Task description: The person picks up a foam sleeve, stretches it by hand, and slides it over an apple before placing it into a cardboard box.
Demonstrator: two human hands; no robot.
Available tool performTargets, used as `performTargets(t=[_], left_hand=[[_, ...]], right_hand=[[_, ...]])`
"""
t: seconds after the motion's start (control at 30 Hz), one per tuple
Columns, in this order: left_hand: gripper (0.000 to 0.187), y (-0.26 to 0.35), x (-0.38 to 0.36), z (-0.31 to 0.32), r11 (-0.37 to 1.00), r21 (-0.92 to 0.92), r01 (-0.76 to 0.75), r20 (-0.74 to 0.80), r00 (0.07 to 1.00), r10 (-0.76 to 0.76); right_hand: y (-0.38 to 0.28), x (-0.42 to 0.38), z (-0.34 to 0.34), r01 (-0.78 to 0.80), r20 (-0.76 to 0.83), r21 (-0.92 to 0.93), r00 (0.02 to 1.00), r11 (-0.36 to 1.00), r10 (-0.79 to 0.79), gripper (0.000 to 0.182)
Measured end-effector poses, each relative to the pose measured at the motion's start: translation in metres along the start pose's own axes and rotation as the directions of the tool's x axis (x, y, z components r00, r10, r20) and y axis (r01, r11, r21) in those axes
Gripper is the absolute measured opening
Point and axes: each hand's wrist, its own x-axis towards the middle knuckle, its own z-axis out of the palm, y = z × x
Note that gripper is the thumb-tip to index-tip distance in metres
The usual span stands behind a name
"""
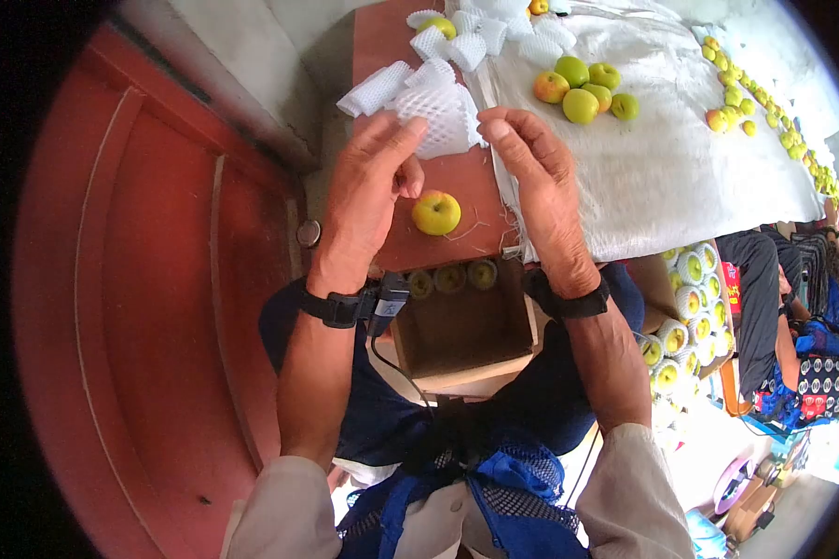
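A white foam net sleeve with widened mesh spreads between my two hands over the red-brown tabletop. My left hand is closed at its left side, with a fingertip over the mesh and other fingers curled below. At its right edge my right hand pinches with thumb and forefinger; the exact contact is partly hidden. A yellow-green apple with a reddish blush sits on the table just below, nearest my left hand and touched by neither.
Several apples lie on a white woven sheet. More foam sleeves pile at the back. An open cardboard box with wrapped apples stands between my knees, another box of wrapped apples to the right. Another person sits beyond.
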Motion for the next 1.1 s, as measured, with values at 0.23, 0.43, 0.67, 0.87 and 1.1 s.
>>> performTargets(t=[0.23,0.43,0.67,0.87,1.1], left_hand=[[0.020,0.003,-0.009,0.019,0.905,0.421,-0.052,0.039,0.998,0.039],[0.021,-0.007,-0.009,0.020,0.878,0.464,-0.121,0.064,0.993,0.103],[0.037,0.016,-0.011,0.015,0.940,0.312,-0.136,-0.177,0.964,0.199],[0.031,-0.011,0.004,0.020,0.943,-0.334,0.003,-0.074,0.997,-0.029],[0.042,-0.012,0.001,-0.017,0.971,-0.114,0.208,0.220,0.959,-0.179]], right_hand=[[0.006,0.002,-0.001,-0.047,0.060,-0.133,0.997,0.990,0.056,0.034],[0.006,0.005,-0.003,-0.189,0.106,0.129,0.979,0.973,0.176,0.021],[0.008,0.010,-0.015,-0.260,0.165,0.441,0.964,0.859,0.206,0.026],[0.015,0.013,-0.020,-0.340,0.377,0.509,0.914,0.791,0.150,0.033],[0.013,0.016,-0.017,-0.405,0.401,0.419,0.886,0.812,0.235,0.036]])
